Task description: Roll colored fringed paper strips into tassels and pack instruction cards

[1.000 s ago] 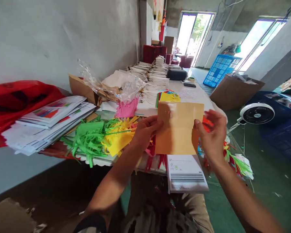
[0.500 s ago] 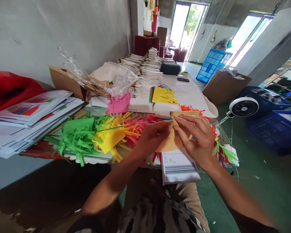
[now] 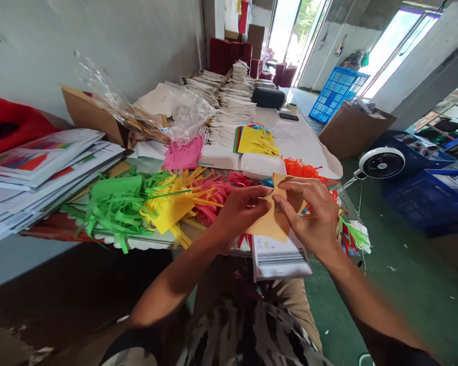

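As seen from the left, shows printed sheets (image 3: 41,168) stacked on the desk (image 3: 309,140), then green fringed paper (image 3: 114,195), yellow fringed paper (image 3: 170,213) and pink-red paper strips (image 3: 209,208) heaped side by side. Over the near middle, holds a tan paper sheet (image 3: 269,226), pinched by the left grip (image 3: 242,211) and, just beside, by the right grip (image 3: 316,213). Beneath, shows a striped white packet (image 3: 280,262); farther right, orange-red paper shreds (image 3: 303,168) and, well apart, a round fan (image 3: 383,162).

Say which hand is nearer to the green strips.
Left. The left hand is to the right of the green strips, with yellow strips between them; the right hand is farther off, beyond the left one.
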`<state>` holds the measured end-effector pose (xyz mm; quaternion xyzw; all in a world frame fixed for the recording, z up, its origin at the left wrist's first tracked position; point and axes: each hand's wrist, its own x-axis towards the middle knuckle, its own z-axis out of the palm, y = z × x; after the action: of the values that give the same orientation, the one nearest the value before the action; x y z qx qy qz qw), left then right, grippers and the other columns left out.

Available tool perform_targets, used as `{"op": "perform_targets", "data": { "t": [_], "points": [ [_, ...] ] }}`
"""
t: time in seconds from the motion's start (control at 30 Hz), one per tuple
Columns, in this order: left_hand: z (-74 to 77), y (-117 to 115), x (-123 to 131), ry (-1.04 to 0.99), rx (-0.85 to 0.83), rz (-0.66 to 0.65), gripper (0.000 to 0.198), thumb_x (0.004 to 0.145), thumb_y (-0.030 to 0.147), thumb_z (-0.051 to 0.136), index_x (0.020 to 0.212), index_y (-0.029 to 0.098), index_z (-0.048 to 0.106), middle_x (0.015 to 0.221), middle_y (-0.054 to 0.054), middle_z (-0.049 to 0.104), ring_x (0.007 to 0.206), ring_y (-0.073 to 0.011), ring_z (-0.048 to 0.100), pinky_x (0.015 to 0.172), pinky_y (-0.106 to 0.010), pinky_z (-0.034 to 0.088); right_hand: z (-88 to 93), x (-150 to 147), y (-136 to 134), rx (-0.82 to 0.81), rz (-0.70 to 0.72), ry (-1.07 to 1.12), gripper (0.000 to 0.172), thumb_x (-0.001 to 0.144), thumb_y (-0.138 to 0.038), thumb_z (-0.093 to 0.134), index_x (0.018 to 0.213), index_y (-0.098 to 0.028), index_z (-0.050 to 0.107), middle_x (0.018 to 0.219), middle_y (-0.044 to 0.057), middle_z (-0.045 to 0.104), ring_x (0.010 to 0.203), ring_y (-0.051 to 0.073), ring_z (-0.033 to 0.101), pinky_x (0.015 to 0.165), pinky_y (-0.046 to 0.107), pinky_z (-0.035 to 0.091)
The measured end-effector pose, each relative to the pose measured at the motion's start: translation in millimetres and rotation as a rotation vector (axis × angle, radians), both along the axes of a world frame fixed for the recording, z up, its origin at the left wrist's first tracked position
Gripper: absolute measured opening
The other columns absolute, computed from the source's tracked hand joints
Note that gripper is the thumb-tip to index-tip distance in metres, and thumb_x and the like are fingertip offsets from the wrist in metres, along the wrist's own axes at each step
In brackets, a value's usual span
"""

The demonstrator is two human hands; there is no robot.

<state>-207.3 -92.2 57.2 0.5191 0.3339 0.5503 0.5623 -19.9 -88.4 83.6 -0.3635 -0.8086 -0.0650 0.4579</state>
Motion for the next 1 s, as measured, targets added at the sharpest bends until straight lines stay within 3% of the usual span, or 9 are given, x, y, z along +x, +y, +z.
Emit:
{"op": "perform_targets", "data": {
  "t": [0.1,0.2,0.33,0.57,0.67,0.73,0.83,0.93,1.0],
  "points": [
    [8.9,0.7,0.8,0.008,-0.012,-0.082,0.029,0.082,0.051,0.084,0.088,0.022,0.083,0.081,-0.001,0.075,0.074,-0.014,0.064,0.07,-0.025,0.049,1.9,-0.5,-0.2,-0.013,-0.008,-0.049,0.019,0.098,-0.032,0.072,0.117,-0.029,0.073,0.113,0.006,0.078,0.106,0.025,0.073,0.095,0.045,0.056],
    [14.6,3.3,2.4,0.025,-0.013,-0.01,0.039,0.082,0.058,0.081,0.079,0.02,0.082,0.071,0.0,0.07,0.064,-0.0113,0.057,0.061,-0.023,0.043,5.4,1.3,0.0,-0.045,0.032,-0.02,0.014,0.097,-0.033,0.073,0.11,-0.03,0.075,0.11,0.004,0.079,0.106,0.024,0.073,0.098,0.046,0.056],
    [12.4,7.4,-0.2,-0.017,-0.014,0.13,0.039,0.078,0.059,0.085,0.083,0.021,0.082,0.077,0.0,0.074,0.069,-0.0127,0.061,0.063,-0.023,0.046,13.3,20.2,4.5,-0.161,-0.01,0.114,0.045,0.09,-0.041,0.08,0.133,-0.03,0.068,0.138,0.007,0.07,0.13,0.029,0.064,0.111,0.053,0.052],
    [-3.5,20.7,-13.6,0.046,0.014,0.22,0.033,0.086,0.054,0.079,0.098,0.023,0.08,0.097,-0.002,0.079,0.084,-0.0164,0.07,0.071,-0.024,0.054,11.7,57.1,15.2,-0.776,0.14,0.488,0.025,0.088,-0.041,0.083,0.108,-0.027,0.079,0.101,0.004,0.08,0.085,0.019,0.073,0.074,0.034,0.061],
    [4.3,25.5,-16.8,0.275,0.257,0.36,0.041,0.093,0.048,0.072,0.127,0.025,0.072,0.128,-0.008,0.075,0.112,-0.0226,0.071,0.092,-0.034,0.058,8.7,54.9,14.7,-0.823,0.19,0.517,0.029,0.085,-0.038,0.086,0.113,-0.03,0.079,0.099,0.002,0.079,0.081,0.016,0.071,0.066,0.029,0.058],
    [15.1,27.0,-15.3,0.511,0.525,0.431,0.045,0.094,0.042,0.072,0.135,0.024,0.068,0.144,-0.01,0.068,0.133,-0.0256,0.062,0.114,-0.043,0.049,7.6,49.9,11.9,-0.838,0.199,0.462,0.033,0.087,-0.039,0.084,0.118,-0.031,0.077,0.095,0.001,0.077,0.074,0.015,0.069,0.059,0.028,0.054],
    [29.7,27.9,-9.1,0.865,0.706,0.23,0.022,0.096,0.035,0.068,0.114,0.025,0.078,0.12,-0.006,0.079,0.119,-0.0248,0.069,0.122,-0.048,0.04,6.7,43.3,7.2,-0.835,0.248,0.379,0.036,0.088,-0.039,0.083,0.123,-0.033,0.075,0.094,0.0,0.078,0.08,0.017,0.071,0.065,0.03,0.056],
    [35.4,28.9,-5.9,0.945,0.579,0.002,0.022,0.099,0.033,0.063,0.094,0.024,0.082,0.083,0.0,0.079,0.081,-0.0175,0.072,0.09,-0.034,0.055,6.3,43.9,6.4,-0.767,0.261,0.321,0.039,0.088,-0.039,0.085,0.125,-0.033,0.074,0.102,0.0,0.08,0.094,0.02,0.074,0.078,0.034,0.059],
    [36.0,28.8,-7.0,0.895,0.5,-0.038,0.023,0.099,0.033,0.063,0.093,0.022,0.082,0.079,0.0,0.078,0.072,-0.0145,0.067,0.072,-0.027,0.05,6.5,47.4,7.8,-0.698,0.21,0.265,0.035,0.09,-0.041,0.082,0.123,-0.033,0.076,0.107,0.001,0.08,0.096,0.02,0.073,0.08,0.036,0.058]
  ]
}}
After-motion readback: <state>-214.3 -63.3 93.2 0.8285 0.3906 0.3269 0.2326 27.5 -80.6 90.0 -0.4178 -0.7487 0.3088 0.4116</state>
